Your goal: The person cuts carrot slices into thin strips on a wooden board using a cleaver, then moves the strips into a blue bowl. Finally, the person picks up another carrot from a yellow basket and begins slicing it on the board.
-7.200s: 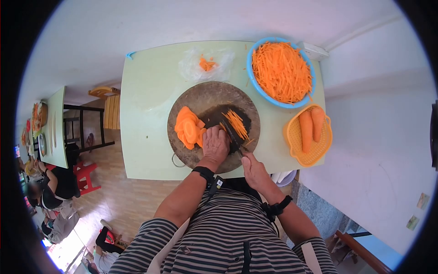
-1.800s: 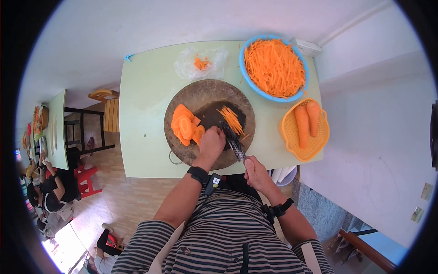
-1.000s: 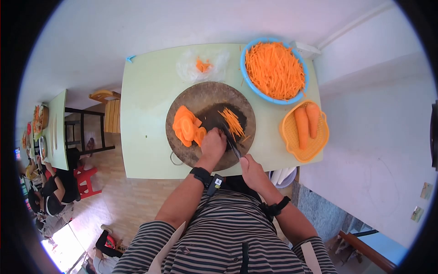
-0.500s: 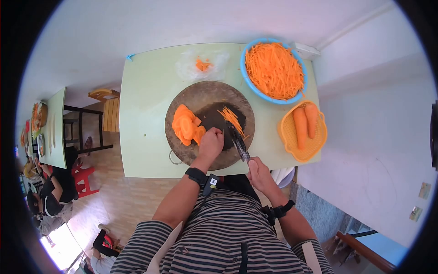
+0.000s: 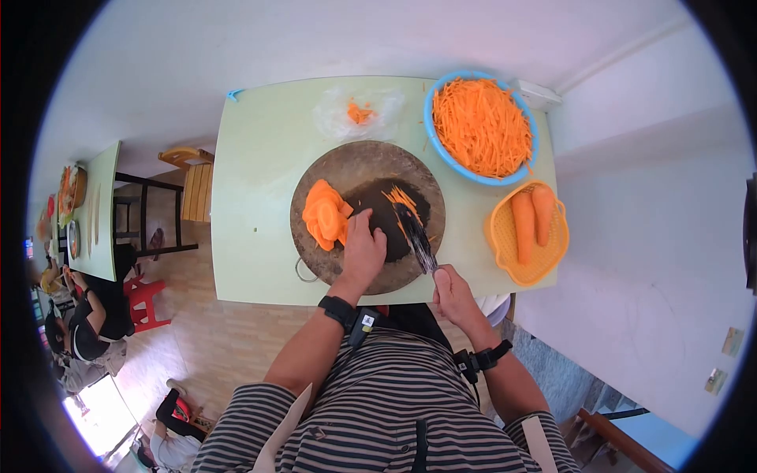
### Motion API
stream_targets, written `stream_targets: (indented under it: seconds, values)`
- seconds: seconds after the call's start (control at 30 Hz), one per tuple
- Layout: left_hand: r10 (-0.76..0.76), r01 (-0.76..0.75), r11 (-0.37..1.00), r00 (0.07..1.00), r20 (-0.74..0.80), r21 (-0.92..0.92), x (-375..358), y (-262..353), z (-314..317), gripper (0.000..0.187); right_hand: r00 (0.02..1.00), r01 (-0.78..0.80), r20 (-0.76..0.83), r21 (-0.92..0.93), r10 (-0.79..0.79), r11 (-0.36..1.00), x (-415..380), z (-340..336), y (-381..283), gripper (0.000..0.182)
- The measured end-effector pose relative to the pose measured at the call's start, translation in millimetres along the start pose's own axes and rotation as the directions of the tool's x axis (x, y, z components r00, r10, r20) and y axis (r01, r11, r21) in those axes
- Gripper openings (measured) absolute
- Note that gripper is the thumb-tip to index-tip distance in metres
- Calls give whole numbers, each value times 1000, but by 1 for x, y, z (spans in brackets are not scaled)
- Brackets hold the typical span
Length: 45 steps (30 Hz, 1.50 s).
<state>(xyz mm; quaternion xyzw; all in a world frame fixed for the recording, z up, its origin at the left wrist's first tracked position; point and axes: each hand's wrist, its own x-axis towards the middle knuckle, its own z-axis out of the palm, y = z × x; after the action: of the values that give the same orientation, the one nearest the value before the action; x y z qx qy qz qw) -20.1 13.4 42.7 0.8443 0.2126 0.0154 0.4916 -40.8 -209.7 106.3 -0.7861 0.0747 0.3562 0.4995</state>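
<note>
Your left hand (image 5: 364, 254) has slid up the round chopping board (image 5: 347, 169) at frame centre, pressing down and hiding the carrot slices it pins. Your right hand (image 5: 453, 290) is clenched on the knife (image 5: 415, 235); its handle is hidden.

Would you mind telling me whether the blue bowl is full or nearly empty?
Full: the blue bowl is heaped with carrot strips reaching its rim.

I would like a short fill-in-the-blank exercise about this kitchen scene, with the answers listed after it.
1. The right hand grips a ____ over the round chopping board.
2. The left hand presses down beside a pile of carrot ____.
3. The shredded carrot fills a bowl whose colour is ____.
4. The orange basket holds ____ whole carrots.

Missing words: knife; slices; blue; two
</note>
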Motion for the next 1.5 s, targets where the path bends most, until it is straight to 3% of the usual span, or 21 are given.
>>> stream_targets:
  seconds: [0.07, 0.2, 0.27, 0.4, 0.47, 0.6, 0.67, 0.8, 0.97, 1.1, 1.23, 1.5]
  values:
    - [212, -192, 971, 965, -153, 140, 6, -7, 8, 50, 998, 48, 48, -32, -47, 998, -1, -2, 2, 44]
    - [256, -198, 940, 948, -190, 279, 15, -12, 15, 54, 994, 45, 107, -78, -37, 996, -5, -5, 7, 43]
    - [6, 4, 994, 996, 94, -106, 12, 7, 2, 52, 997, 17, 70, -67, -13, 998, -6, -5, 6, 43]
    - [58, -57, 986, 998, 3, -155, -7, 11, -5, 45, 999, 16, 52, -56, -13, 998, -5, -9, 2, 44]
    - [-25, 22, 980, 1000, -8, -198, -18, 0, -10, 39, 995, 71, 78, -70, -66, 995, -4, -11, 0, 45]
    - [-107, 91, 984, 989, -103, -154, -31, -18, -35, 33, 987, 67, 152, -76, -55, 995, 1, -14, 5, 46]
    - [-73, 80, 996, 983, -166, 41, -33, -30, -45, 31, 984, 16, 180, -42, -8, 999, 6, -14, 9, 45]
    - [-66, 110, 980, 965, -253, 167, -38, -36, -46, 37, 983, 41, 183, -57, -30, 998, 12, -21, 0, 45]
    - [-245, 272, 960, 936, -251, 75, -38, -24, -30, 35, 979, 114, 183, -99, -94, 989, 17, -22, -2, 46]
    - [-343, 344, 938, 898, -274, -47, -37, -26, -22, 30, 982, 80, 179, -115, -59, 990, 18, -25, -4, 44]
    - [-288, 280, 957, 895, -341, -75, -42, -27, -20, 23, 978, 88, 200, -109, -65, 990, 21, -29, -2, 45]
    - [-170, 155, 985, 950, -261, -76, -55, -38, -26, 17, 981, 88, 182, -146, -61, 985, 30, -30, 0, 43]
